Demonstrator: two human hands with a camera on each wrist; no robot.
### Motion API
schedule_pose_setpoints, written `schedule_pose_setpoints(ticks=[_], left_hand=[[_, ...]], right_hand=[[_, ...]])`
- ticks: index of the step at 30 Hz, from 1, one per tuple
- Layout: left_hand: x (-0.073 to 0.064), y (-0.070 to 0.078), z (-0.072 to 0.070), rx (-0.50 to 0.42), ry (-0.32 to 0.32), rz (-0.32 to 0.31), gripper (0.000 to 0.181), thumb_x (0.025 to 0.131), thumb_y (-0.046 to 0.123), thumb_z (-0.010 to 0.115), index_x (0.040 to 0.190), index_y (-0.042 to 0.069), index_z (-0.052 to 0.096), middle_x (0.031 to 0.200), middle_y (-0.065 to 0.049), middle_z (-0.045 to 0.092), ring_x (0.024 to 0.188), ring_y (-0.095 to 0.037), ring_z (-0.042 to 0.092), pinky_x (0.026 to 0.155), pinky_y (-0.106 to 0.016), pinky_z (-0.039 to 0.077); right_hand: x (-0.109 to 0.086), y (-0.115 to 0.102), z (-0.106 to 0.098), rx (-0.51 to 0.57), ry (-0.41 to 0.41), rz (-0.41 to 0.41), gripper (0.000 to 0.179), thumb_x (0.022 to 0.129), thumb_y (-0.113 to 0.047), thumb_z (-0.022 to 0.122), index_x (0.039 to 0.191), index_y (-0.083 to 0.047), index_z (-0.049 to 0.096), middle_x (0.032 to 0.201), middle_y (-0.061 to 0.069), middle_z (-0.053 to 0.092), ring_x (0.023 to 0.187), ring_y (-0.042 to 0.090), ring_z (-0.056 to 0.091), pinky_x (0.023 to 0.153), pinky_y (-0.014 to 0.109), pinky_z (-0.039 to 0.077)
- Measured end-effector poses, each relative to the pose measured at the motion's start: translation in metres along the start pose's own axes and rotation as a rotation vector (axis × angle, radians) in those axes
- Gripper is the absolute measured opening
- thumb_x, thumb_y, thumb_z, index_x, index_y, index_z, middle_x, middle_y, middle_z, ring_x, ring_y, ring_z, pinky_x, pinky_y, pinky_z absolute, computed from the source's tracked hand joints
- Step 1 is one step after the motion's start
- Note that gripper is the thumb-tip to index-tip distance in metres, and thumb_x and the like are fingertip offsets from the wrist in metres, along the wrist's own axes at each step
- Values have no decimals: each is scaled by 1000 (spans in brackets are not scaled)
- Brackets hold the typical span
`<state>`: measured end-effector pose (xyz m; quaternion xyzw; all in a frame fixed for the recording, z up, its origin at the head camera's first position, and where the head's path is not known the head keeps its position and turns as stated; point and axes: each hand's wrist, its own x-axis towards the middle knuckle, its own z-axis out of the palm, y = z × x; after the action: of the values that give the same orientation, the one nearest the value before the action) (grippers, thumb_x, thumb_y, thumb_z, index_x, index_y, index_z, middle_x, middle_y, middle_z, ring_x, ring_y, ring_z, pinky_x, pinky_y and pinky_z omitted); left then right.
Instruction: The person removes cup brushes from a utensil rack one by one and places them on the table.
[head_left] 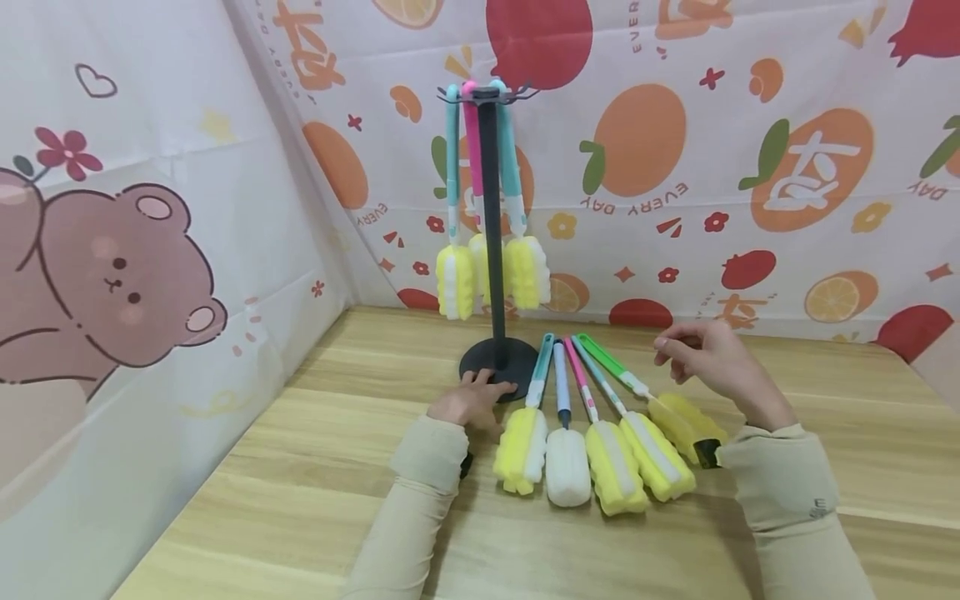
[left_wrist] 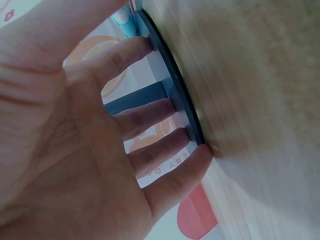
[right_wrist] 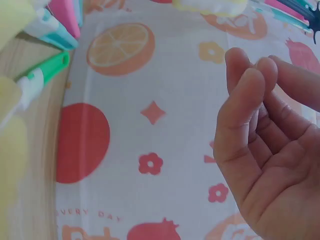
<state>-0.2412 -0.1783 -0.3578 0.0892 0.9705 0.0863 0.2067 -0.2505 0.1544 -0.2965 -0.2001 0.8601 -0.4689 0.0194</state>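
Observation:
My left hand (head_left: 468,402) rests with spread fingers on the round black base (head_left: 517,358) of an upright stand. In the left wrist view, its fingertips lie along the rim of that base (left_wrist: 172,70). Sponge bottle brushes with teal and pink handles hang from the stand's top hooks, such as the left teal brush (head_left: 453,275). My right hand (head_left: 708,362) is held above the table, holding nothing, fingers loosely curled (right_wrist: 270,145). Closest to it is the green-handled brush (head_left: 611,362), its yellow sponge head partly behind the wrist.
Several more brushes lie fanned out right of the base: a teal one (head_left: 522,442), a white-headed one (head_left: 567,467), a pink one (head_left: 615,467) and another teal one (head_left: 656,454). The wooden table (head_left: 315,492) meets a fruit-print cloth (head_left: 660,225) behind and a bear-print cloth (head_left: 247,167) at left.

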Motion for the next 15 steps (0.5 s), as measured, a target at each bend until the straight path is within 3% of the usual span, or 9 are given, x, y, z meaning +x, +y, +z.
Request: schedule_pose_setpoints(ticks=[7,15], left_hand=[[0,-2,1,17,14,16,71,91,27,78,155,25,45,161,-14,27,143,-36,26,105,-53,41],[2,-9,2,4,51,58,88,86,33,83,159,21,36,160,-16,30,144,-38,27,110,-54,35]], right_hand=[[-5,2,-8,4,36,34,23,103,-9,59,113,11,67,89,9,70,65,19,62,64,29,56],[-8,1,-15,-11,47,76,26,103,-13,61,116,9,66,94,14,70,69,20,64,68,31,57]])
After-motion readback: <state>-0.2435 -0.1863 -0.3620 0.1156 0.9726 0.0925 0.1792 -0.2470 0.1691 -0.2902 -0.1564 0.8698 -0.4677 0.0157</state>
